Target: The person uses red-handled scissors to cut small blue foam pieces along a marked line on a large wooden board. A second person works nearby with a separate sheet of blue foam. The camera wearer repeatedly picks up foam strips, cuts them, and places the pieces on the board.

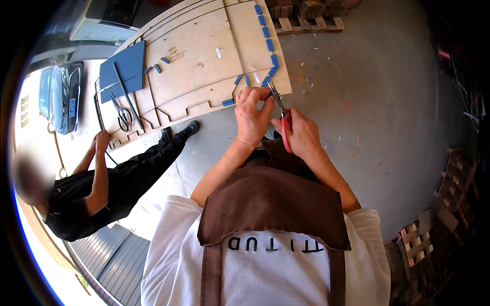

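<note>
Red-handled scissors point(287, 125) are in my right hand point(304, 134), with the fingers wrapped round the handles. Their blades point up and left, toward the fingertips of my left hand point(251, 115). That hand is closed in a pinch on a small blue strip, mostly hidden by the fingers, close beside the blades. Both hands are at the near right corner of a large wooden board point(204, 66) with dark blade lines set in it. Short blue foam pieces point(270, 45) sit along its right edge, and others lie near my left hand.
A blue sheet point(130, 64) and black-handled scissors point(123, 115) lie on the board's left part. A person in black point(117, 186) stands at the left, hands at the board's end. Stacked cardboard point(311, 23) stands beyond the board. White scraps dot the grey floor point(367, 92).
</note>
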`<action>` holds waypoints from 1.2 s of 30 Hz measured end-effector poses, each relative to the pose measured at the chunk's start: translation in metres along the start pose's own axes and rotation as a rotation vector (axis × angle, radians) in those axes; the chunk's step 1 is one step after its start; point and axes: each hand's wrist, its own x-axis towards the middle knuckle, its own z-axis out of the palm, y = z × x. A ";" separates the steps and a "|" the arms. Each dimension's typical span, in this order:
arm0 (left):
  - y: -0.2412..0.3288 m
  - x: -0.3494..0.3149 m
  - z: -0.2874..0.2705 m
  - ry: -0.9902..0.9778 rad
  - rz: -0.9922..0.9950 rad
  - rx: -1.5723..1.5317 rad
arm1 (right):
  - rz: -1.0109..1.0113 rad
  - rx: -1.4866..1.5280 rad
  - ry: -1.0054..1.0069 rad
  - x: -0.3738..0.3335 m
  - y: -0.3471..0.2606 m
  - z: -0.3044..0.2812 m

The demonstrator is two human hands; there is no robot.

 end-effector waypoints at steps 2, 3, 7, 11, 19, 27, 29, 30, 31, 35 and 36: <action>0.000 0.001 0.002 -0.012 -0.003 -0.008 | 0.002 0.016 0.002 0.000 0.001 0.000; 0.001 0.002 0.002 -0.015 -0.013 -0.016 | -0.003 0.010 0.017 0.000 0.002 0.000; 0.002 0.003 0.005 -0.028 -0.033 -0.038 | 0.010 0.011 0.032 0.002 -0.001 -0.002; 0.009 0.007 0.011 -0.036 -0.025 -0.046 | 0.022 0.038 0.021 0.004 0.007 -0.003; 0.015 0.010 0.012 -0.061 -0.039 -0.112 | 0.012 0.132 0.025 0.000 0.013 0.000; 0.020 0.009 0.010 -0.098 -0.099 -0.152 | 0.020 0.205 0.021 -0.004 0.013 0.002; 0.022 0.009 0.010 -0.107 -0.113 -0.154 | 0.019 0.204 0.029 -0.005 0.015 0.004; 0.022 0.009 0.011 -0.110 -0.106 -0.160 | 0.008 0.228 0.047 -0.005 0.016 0.004; 0.022 0.009 0.012 -0.112 -0.100 -0.165 | -0.002 0.252 0.066 -0.006 0.017 0.005; 0.021 0.010 0.017 -0.144 -0.106 -0.174 | 0.008 0.336 0.042 -0.006 0.032 0.010; 0.021 0.009 0.018 -0.156 -0.115 -0.193 | 0.066 0.442 0.007 -0.007 0.034 0.008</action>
